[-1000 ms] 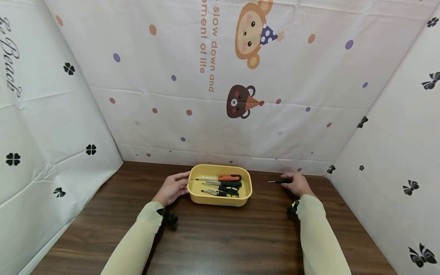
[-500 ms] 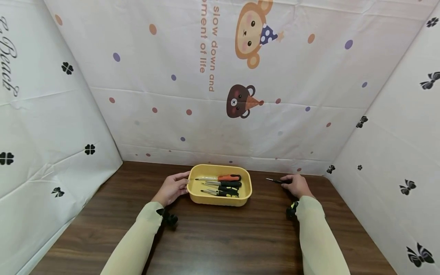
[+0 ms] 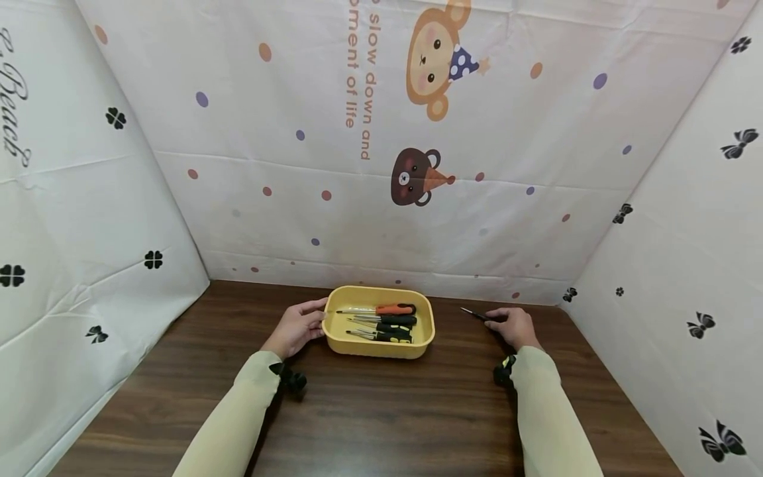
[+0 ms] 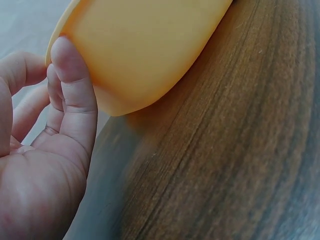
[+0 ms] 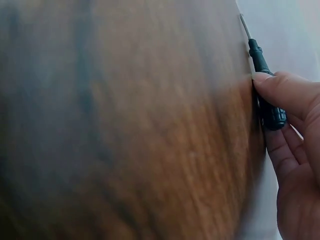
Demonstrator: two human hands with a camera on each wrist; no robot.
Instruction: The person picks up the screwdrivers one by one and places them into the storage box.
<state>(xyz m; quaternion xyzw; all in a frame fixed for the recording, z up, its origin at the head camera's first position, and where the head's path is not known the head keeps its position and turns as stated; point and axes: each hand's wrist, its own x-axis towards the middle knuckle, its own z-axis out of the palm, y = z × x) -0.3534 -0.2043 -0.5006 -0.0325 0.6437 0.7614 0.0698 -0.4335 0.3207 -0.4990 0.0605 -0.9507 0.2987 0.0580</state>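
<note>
A yellow rectangular box (image 3: pixel 379 349) stands on the table near the back wall, with several screwdrivers in it. Among them are an orange-handled screwdriver (image 3: pixel 395 309) and a black-handled one (image 3: pixel 398 320). My left hand (image 3: pixel 294 329) holds the box's left end; in the left wrist view its thumb (image 4: pixel 72 75) lies against the outer wall, and another finger meets the rim. To the right of the box, my right hand (image 3: pixel 514 326) grips a small dark screwdriver (image 5: pixel 260 62) between thumb and fingers. Its metal tip points left, towards the box; part of the handle is hidden.
The brown wooden table (image 3: pixel 387 424) spreads out in front of the box. Behind it rises a white printed cloth wall (image 3: pixel 268 225), with further printed cloth walls at the left and right. A small dark camera (image 3: pixel 290 381) sits at the left wrist.
The screwdriver in my right hand has turned so that its tip points further towards the back wall. My left hand and the box stay in place; the head view shifts slightly.
</note>
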